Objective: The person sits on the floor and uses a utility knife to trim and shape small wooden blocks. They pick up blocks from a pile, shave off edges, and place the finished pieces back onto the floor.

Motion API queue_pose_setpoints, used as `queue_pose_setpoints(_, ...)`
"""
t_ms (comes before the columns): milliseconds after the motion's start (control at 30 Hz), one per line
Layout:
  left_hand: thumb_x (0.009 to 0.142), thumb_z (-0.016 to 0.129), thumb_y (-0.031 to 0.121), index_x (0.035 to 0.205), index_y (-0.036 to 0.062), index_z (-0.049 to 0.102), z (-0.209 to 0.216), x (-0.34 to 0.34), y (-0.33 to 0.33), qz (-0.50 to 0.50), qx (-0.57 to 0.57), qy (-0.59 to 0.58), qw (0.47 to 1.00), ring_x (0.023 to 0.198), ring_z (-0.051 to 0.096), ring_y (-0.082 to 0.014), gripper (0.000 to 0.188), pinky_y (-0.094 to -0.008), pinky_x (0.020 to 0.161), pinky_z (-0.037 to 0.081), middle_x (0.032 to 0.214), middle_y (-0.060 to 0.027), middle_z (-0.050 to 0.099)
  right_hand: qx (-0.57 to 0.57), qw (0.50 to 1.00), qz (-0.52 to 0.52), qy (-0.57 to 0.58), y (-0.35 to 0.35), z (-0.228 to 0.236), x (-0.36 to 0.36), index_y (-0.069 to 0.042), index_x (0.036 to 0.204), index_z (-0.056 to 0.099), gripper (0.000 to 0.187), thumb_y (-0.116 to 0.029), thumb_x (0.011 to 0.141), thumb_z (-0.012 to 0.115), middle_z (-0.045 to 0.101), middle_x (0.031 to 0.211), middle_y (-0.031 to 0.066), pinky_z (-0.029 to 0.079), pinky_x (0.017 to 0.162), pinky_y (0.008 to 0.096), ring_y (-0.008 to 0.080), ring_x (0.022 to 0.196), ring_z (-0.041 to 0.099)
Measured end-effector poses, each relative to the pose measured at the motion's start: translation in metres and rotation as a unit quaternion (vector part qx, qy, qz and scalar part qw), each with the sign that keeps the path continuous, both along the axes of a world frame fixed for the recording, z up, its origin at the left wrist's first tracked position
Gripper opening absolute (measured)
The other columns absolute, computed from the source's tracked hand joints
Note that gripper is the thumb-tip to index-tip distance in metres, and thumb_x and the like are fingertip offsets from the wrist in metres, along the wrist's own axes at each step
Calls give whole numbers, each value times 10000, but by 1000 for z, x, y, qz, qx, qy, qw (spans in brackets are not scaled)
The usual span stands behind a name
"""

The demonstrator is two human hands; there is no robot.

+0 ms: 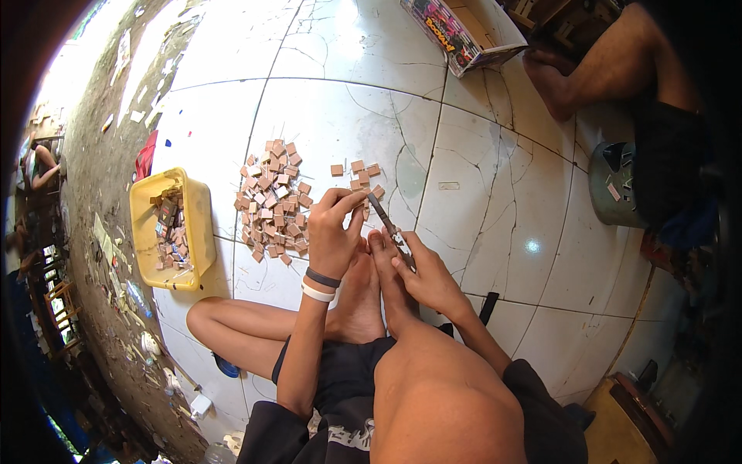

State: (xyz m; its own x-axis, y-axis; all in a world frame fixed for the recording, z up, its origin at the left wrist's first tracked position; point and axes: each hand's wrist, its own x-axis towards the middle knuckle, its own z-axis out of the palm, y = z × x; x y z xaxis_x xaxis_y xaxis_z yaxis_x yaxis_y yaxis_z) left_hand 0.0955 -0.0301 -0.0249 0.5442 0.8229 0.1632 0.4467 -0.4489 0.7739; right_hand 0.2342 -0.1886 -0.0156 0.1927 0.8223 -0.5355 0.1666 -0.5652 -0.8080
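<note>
My right hand (pixel 430 272) is closed around a dark, narrow hand tool (pixel 393 230) with a shiny middle part; its exact kind is unclear. The tool slants up and left to the fingertips of my left hand (pixel 334 236). Those fingers are pinched together at its tip, and whatever they hold is too small to make out. Just beyond lies a small group of brown square pieces (pixel 357 166). Left of it spreads a larger heap of similar brown pieces (pixel 274 203), many with thin pale sticks or wires poking out. My bare feet (pixel 363 298) rest below the tool.
A yellow plastic tub (pixel 202 232) holding brown pieces and a dark box stands at left, with a red object (pixel 146 155) behind it. An open printed carton (pixel 456 39) lies at the far right. Another person's leg (pixel 610 66) and a dark green bucket (pixel 610 185) are at right.
</note>
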Motion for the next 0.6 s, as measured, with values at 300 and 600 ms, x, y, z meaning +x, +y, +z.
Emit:
queue_pose_setpoints(300, 894, 764, -52, 1125, 13, 804, 1, -3, 4, -4, -49, -20, 999, 873, 749, -193, 243, -300, 781, 597, 1018, -101, 752, -37, 999, 16, 12, 5, 4, 3, 13, 1492, 437, 507, -145, 1047, 623, 686, 1262, 344, 548, 943, 541, 514, 1146, 692)
queue_pose_setpoints(600, 998, 719, -35, 1225, -32, 774, -33, 9, -5, 83, -287, -327, 897, 1096, 736, -178, 233, -284, 928, 610, 1253, -156, 766, -34, 896, -73, 437, 13, -33, 2, -96, 1667, 308, 673, -194, 1080, 622, 673, 1053, 191, 539, 785, 509, 385, 905, 699)
